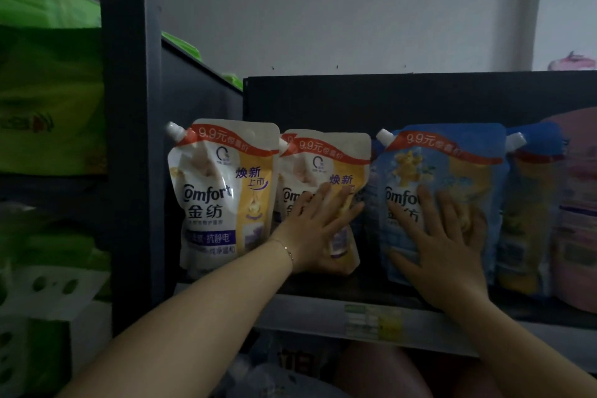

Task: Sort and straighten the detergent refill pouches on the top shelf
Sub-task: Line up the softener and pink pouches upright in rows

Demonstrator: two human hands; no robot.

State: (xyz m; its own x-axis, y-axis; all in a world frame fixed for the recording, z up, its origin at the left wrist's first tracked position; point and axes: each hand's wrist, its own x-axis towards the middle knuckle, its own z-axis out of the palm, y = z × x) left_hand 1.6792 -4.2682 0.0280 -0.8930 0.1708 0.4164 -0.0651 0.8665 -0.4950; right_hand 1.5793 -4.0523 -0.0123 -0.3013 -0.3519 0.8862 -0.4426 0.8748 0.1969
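On the top shelf [323, 288] colours seem sorted; white pouch [323, 168] and blue pouch [452, 168] are pressed straight by left hand [318, 229] and right hand [449, 245], fingers spread.

The left hand [318, 229] and right hand [449, 245] are bare, as are the left forearm [193, 310] and right forearm [517, 342]. The left wrist wears a thin, pale metallic chain bracelet [288, 250] with a small glinting bead.

Dark top shelf [323, 292], 2 white pouches [223, 191], 2 blue pouches [452, 171] upright
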